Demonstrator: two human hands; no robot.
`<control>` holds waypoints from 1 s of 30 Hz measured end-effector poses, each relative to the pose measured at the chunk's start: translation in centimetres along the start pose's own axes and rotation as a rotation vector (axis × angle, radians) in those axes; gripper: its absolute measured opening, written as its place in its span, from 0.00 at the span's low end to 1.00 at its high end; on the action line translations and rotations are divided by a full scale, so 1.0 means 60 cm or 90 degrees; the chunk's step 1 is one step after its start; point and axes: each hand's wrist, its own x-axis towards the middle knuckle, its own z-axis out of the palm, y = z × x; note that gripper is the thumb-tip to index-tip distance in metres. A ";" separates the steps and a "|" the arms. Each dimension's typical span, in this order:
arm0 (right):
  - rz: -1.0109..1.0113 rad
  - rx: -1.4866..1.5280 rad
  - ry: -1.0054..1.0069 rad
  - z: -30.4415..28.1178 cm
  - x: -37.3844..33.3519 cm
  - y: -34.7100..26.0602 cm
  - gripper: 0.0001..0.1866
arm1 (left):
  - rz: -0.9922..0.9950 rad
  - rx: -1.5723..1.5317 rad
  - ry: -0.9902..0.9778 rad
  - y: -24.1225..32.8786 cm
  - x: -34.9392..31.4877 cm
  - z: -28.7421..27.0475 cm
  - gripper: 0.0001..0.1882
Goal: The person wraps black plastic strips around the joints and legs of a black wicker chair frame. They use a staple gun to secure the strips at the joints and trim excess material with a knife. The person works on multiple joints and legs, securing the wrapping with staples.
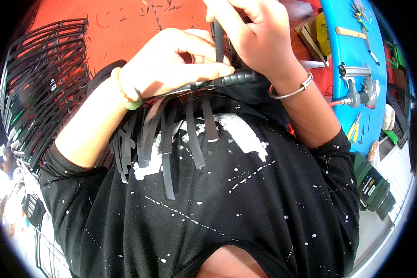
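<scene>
Strips (190,134) are hanging off a black rim (231,79); left grip (171,62) is pinching the rim, right grip (255,37) is clasping one upright strip (219,44).

Strips (171,139) below hands; rack (46,88) left.

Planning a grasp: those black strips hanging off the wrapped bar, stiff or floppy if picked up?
Probably floppy: the black strips droop loosely below the wrapped bar that the left hand pinches. Likely light, being thin and flat. Their sheen hints they may be slippery, though that is hard to tell.
</scene>
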 end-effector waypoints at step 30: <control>-0.016 -0.261 -0.185 -0.044 -0.122 -0.073 0.18 | -0.180 -0.196 0.085 0.039 -0.042 0.025 0.13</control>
